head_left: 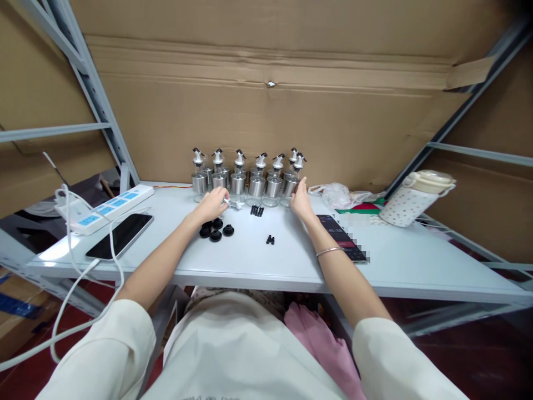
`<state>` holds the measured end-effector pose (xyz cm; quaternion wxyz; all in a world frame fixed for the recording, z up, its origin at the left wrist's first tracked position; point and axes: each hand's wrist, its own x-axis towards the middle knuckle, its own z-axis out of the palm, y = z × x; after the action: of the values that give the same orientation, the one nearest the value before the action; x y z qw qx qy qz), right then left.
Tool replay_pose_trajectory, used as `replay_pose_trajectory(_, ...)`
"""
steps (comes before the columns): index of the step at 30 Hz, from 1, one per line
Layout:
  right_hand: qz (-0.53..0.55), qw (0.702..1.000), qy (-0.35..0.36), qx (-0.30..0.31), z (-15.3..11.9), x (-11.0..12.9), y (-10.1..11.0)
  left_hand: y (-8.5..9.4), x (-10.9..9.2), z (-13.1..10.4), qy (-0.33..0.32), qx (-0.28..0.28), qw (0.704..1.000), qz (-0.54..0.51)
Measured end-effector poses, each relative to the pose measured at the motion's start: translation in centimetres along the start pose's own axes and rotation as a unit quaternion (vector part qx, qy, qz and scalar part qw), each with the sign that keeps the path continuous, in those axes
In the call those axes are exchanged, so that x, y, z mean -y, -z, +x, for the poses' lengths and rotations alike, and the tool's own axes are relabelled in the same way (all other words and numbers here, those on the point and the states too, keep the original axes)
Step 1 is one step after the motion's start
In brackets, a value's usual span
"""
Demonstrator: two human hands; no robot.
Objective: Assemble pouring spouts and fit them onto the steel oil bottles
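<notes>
Glass oil bottles with steel sleeves and pour spouts stand in rows at the back of the table, among them a front bottle [256, 188]. My right hand [300, 201] is against the rightmost front bottle [290, 188], fingers curved along its right side. My left hand [212, 205] is low in front of the left bottles, fingers bent together at a small whitish piece. Beside its fingertips lie small silvery spout parts [237, 205]. Black round stoppers [215, 235] lie nearer me. Small black pieces [257, 210] form a row, and a smaller group of black pieces [270, 239] lies closer.
At left are a white power strip [110, 210], a phone [120, 236] and loose white cables [112, 244]. A dark tablet-like device [343, 239] lies by my right forearm. A dotted flask [410, 200] and clear plastic bags [335, 195] are at right. Cardboard [266, 116] walls the back.
</notes>
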<state>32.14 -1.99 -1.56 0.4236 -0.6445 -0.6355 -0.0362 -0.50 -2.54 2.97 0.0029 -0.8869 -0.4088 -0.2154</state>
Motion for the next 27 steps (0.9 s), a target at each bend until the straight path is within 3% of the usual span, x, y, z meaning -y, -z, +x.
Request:
replay_pose_trajectory(2,0.025,0.998,-0.054,-0.002,-0.2,1.1,0.1,-0.4,0.6,-0.1,0.037,0.041,0.998,-0.001)
replay_pose_trajectory(4,0.011,0.998,-0.062,-0.031,-0.6,2.6,0.5,-0.9,1.1,-0.2,0.056,0.066,0.996,-0.021)
replay_pose_trajectory(6,-0.026,0.997,-0.019,-0.07,-1.2,4.5,1.1,-1.4,1.5,-0.2,0.057,0.077,0.994,-0.054)
replay_pose_trajectory(9,-0.038,0.995,0.076,-0.057,-1.9,7.2,1.7,-2.3,1.9,0.1,0.036,0.079,0.991,-0.103)
replay_pose_trajectory(14,0.027,0.978,0.184,0.093,-2.9,9.7,1.0,-3.1,2.0,0.7,0.01,0.077,0.988,-0.132)
replay_pose_trajectory(20,0.059,0.935,0.217,0.274,-3.6,11.5,-1.2,-2.8,1.7,0.9,-0.003,0.085,0.988,-0.131)
replay_pose_trajectory(23,0.032,0.922,0.216,0.32,-3.6,12.4,-2.7,-2.9,1.7,0.9,0.001,0.069,0.988,-0.137)
replay_pose_trajectory(27,0.025,0.92,0.236,0.312,-3.5,12.6,-3.7,-3.0,1.7,0.9,-0.012,0.064,0.992,-0.112)
